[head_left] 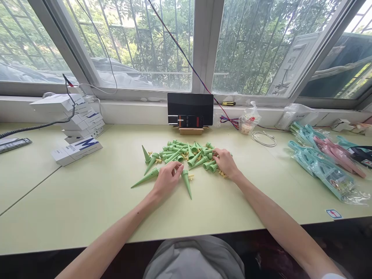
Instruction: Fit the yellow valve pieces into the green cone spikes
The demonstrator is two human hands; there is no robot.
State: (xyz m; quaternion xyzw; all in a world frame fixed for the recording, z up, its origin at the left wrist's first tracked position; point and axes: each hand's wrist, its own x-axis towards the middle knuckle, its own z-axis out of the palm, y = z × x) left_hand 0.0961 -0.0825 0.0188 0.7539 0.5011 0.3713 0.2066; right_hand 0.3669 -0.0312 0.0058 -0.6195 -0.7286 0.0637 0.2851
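A heap of green plant watering spikes [174, 149], with ribbed caps and tapered points, lies mid-table among small yellow valve pieces. My left hand [168, 176] rests in front of the heap with bent, closed fingers; what they hold, if anything, is hidden. Right beside its fingertips lies a single green spike [187, 185] with a yellow valve [191, 177], its point towards me. Another spike [145, 179] lies to the left, its cap end close to that hand. At the heap's right end my right hand [226, 162] has its fingers closed among the spikes, their tips partly hidden.
Behind the heap a phone [190, 121] leans on a black screen [190, 102]. White boxes [77, 150] are stacked at the left. A plastic bag with a cup [248, 122] and a coiled white cable [264, 138] stand back right. Bagged blue and pink items [322, 162] lie far right.
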